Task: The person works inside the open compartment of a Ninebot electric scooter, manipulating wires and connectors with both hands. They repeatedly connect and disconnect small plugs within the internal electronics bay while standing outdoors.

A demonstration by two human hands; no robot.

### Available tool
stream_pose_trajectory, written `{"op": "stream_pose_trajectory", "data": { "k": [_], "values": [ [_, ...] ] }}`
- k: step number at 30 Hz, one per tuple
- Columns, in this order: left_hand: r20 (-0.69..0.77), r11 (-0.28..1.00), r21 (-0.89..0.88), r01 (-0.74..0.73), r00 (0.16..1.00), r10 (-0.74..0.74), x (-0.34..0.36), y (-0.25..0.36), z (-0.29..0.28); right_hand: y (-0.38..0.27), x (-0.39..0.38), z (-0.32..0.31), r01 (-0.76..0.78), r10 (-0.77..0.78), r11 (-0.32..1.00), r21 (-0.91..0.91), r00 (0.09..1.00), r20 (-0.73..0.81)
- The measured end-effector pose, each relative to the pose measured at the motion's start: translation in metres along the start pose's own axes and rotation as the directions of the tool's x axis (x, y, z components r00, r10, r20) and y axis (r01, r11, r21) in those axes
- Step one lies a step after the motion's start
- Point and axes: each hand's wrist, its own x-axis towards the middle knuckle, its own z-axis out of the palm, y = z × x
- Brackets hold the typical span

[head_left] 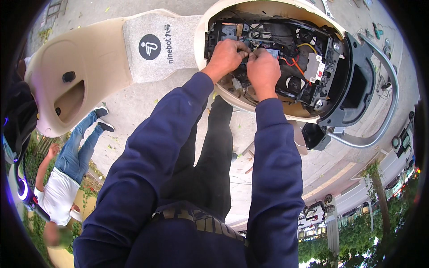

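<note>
Both my hands are inside the uncovered seat bay (202, 42) of a beige electric scooter, above a black frame full of wiring. My left hand (227, 57) is closed in a pinch near the bay's left part. Close beside it, my right hand (263, 70) pinches too, its fingertips almost meeting the left ones. Whatever lies between the fingertips is too small and covered to make out. Thin wires and a blue-labelled box (273, 53) lie just past my fingers. To the right run an orange cable (298, 66) and a grey-white breaker-like box (314, 68).
The scooter's footboard with a grey mat (134, 49) and front panel (49, 94) extend left. A metal grab rail (395, 94) curves round the right end. Loose tools (378, 32) lie on the pavement at upper right. Another person in a white shirt (60, 192) stands at lower left.
</note>
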Motion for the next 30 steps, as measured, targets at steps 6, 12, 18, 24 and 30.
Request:
{"op": "stream_pose_trajectory", "data": {
  "k": [6,12,18,24,30],
  "values": [
    [0.022,0.999,-0.022,0.050,0.999,-0.049,-0.002,0.004,0.000,0.016,0.018,-0.008,-0.717,0.290,0.316,0.622,0.697,0.656],
    [-0.006,1.000,0.008,0.005,1.000,-0.005,-0.004,0.000,0.001,0.000,-0.011,-0.010,0.371,-0.456,0.768,-0.522,0.889,-0.039],
    [-0.012,0.998,0.054,-0.014,1.000,0.014,-0.002,0.001,-0.001,0.001,-0.004,-0.010,0.476,-0.594,0.604,-0.640,0.804,0.037],
    [0.025,1.000,-0.013,0.012,1.000,-0.011,-0.003,0.002,0.003,0.010,0.022,-0.001,-0.514,0.343,0.721,0.464,0.848,0.404],
    [0.000,0.998,0.062,-0.010,1.000,0.010,-0.005,0.003,0.000,0.014,0.019,-0.015,-0.193,0.184,0.979,0.073,0.976,0.116]
  ]
}}
